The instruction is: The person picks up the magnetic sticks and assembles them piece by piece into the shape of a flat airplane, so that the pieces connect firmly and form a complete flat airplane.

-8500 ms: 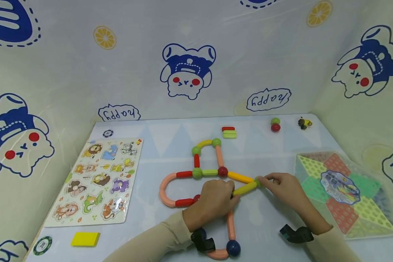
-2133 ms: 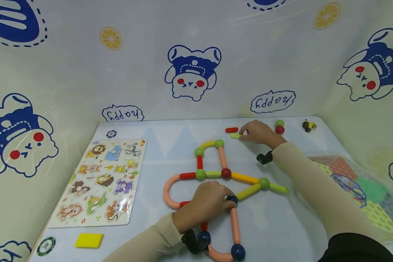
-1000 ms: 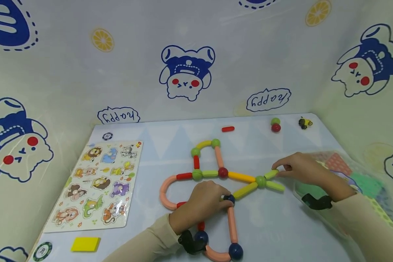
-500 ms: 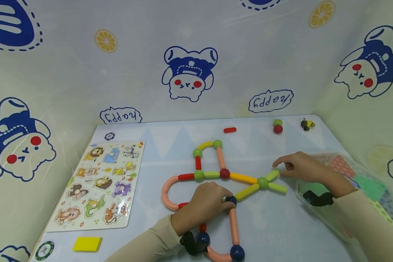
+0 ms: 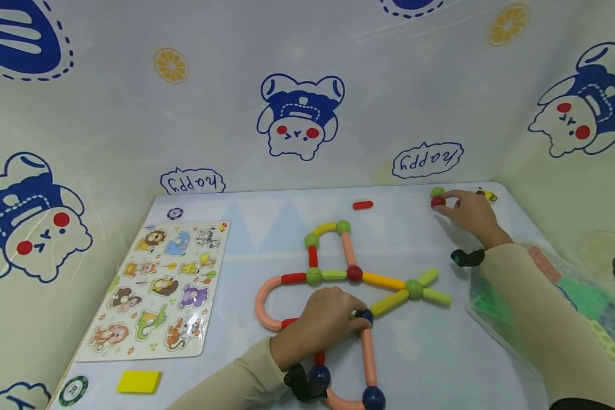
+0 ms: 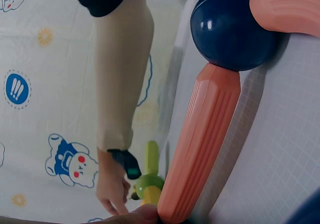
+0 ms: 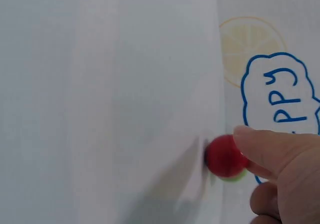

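Observation:
A flat figure of coloured sticks and balls lies on the table. My left hand [image 5: 320, 322] pinches a dark blue ball [image 5: 365, 316] at its middle; a yellow stick [image 5: 390, 303] and a salmon stick [image 5: 369, 357] lead away from that ball. Two short light green sticks [image 5: 437, 296] fan out from the green ball [image 5: 414, 289] at the figure's right. Near the far edge, my right hand [image 5: 468, 213] pinches a red ball [image 5: 438, 201] between thumb and finger. A loose green ball [image 5: 438, 192] sits just behind it, partly covered by the red ball [image 7: 226, 156] in the right wrist view.
A red stick [image 5: 363, 205] lies at the back. The animal puzzle board [image 5: 154, 287], a yellow block [image 5: 139, 382] and two round chips [image 5: 73, 390] are at left. Under my right forearm is a clear-lidded box [image 5: 497, 319]. A small yellow and black toy [image 5: 488, 195] stands at far right.
Both light green sticks have gone from the back to the right-hand green ball. My right hand has since let go there and moved back to the red ball. The left hand stays on the blue ball.

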Available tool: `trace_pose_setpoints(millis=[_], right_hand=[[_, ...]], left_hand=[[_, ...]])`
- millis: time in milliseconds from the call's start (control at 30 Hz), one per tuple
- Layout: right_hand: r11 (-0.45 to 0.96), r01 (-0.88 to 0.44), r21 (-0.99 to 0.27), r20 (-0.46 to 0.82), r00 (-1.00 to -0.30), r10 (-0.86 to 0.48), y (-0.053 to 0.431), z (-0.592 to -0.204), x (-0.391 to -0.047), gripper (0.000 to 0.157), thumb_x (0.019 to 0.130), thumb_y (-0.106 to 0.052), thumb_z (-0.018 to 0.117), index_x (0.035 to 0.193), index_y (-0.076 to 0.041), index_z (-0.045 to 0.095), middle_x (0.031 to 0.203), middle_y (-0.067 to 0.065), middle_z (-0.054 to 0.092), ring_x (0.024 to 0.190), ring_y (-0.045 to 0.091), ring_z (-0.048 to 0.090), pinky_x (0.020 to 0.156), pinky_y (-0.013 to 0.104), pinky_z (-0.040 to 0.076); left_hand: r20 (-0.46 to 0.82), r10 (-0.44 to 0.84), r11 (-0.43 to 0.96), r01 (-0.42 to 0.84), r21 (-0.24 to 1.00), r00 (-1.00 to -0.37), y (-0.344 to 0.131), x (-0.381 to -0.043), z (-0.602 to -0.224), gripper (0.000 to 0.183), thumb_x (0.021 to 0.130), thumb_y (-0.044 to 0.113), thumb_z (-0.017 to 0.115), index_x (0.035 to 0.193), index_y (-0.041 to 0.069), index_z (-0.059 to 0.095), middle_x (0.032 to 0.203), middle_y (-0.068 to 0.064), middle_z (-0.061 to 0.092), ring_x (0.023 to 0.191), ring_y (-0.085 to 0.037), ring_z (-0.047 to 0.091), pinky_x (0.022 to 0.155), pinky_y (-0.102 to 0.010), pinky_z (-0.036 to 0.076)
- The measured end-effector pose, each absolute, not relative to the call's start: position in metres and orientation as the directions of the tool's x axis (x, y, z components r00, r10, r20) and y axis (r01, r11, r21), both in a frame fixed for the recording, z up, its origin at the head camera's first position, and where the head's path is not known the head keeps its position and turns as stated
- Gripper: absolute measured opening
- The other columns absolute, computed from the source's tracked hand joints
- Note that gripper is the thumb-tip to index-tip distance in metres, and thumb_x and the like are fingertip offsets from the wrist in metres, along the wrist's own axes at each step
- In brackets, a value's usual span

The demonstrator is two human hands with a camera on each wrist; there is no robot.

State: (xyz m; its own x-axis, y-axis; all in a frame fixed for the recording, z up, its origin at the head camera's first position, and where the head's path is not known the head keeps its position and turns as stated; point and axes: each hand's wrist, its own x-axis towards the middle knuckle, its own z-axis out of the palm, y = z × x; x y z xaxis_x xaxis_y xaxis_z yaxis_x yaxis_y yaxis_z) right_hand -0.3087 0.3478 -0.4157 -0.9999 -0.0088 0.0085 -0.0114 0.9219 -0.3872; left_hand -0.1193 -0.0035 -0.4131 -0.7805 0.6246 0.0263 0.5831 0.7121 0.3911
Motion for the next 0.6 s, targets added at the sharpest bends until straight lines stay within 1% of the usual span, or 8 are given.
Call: trace_pose_setpoints(millis=[133, 333, 467, 600], right_hand=[[0.921, 0.024, -0.389, 0.028, -0.999, 0.038, 0.346, -0.416, -0.313, 0.053, 0.084, -0.04, 0.068, 0.123, -0.005, 0.058, 0.083, 0.017, 0.054, 0.075, 0.032, 0.045, 0.058, 0.039, 0.039], [0.923, 0.056, -0.38, -0.006, -0.998, 0.058, 0.343, -0.415, -0.31, 0.05, 0.084, -0.038, 0.067, 0.122, -0.006, 0.058, 0.095, 0.021, 0.055, 0.083, 0.035, 0.045, 0.064, 0.042, 0.04], [0.924, 0.074, -0.375, -0.047, -0.997, 0.061, 0.342, -0.414, -0.307, 0.052, 0.085, -0.039, 0.067, 0.123, -0.004, 0.057, 0.096, 0.022, 0.054, 0.084, 0.036, 0.045, 0.064, 0.042, 0.042], [0.929, 0.071, -0.362, -0.104, -0.994, 0.035, 0.345, -0.414, -0.301, 0.057, 0.082, -0.045, 0.068, 0.121, -0.004, 0.059, 0.094, 0.02, 0.054, 0.083, 0.034, 0.045, 0.062, 0.038, 0.041]], left_hand=[[0.037, 0.633, 0.705, 0.595, 0.385, -0.774, -0.002, -0.118, -0.413, 0.025, 0.08, 0.042, 0.072, 0.097, 0.025, 0.076, 0.076, 0.018, 0.067, 0.062, 0.001, 0.048, 0.052, -0.013, 0.035], [0.038, 0.642, 0.698, 0.603, 0.386, -0.766, 0.0, -0.118, -0.413, 0.026, 0.08, 0.042, 0.072, 0.098, 0.024, 0.075, 0.075, 0.018, 0.066, 0.061, 0.001, 0.048, 0.052, -0.013, 0.035], [0.037, 0.637, 0.699, 0.598, 0.393, -0.77, -0.002, -0.118, -0.413, 0.025, 0.08, 0.042, 0.072, 0.099, 0.025, 0.075, 0.076, 0.018, 0.066, 0.063, 0.001, 0.049, 0.053, -0.013, 0.035], [0.026, 0.632, 0.705, 0.588, 0.396, -0.775, -0.004, -0.119, -0.413, 0.026, 0.08, 0.042, 0.072, 0.099, 0.025, 0.075, 0.076, 0.017, 0.067, 0.064, 0.001, 0.049, 0.054, -0.013, 0.036]])
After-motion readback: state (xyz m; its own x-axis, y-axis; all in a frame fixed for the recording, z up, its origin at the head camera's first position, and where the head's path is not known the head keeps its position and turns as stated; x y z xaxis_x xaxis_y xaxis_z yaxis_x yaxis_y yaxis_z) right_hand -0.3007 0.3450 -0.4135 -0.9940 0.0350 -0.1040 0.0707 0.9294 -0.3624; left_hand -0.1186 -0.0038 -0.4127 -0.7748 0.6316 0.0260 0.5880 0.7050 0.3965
